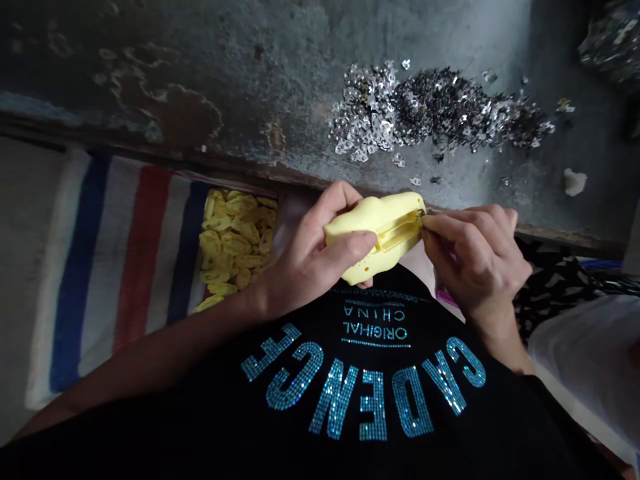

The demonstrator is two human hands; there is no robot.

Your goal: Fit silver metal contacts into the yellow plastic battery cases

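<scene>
My left hand is wrapped round a pale yellow plastic shell, its thumb lying across the front. A long recess, which looks like a battery compartment, faces up in the shell. At the recess's right end, my right hand pinches with thumb and forefinger. A small dark metal piece shows right at those fingertips; it looks like one of the small metal clips, though most of it is hidden. Beyond the shell, a long heap of small shiny metal clips lies on the worn metal table.
To the left, a striped woven sack stands beside a pile of similar yellow shells. A whitish lump rests on the table at right. A clear bag of shiny parts sits at the far right corner. The table's edge runs just beyond my hands.
</scene>
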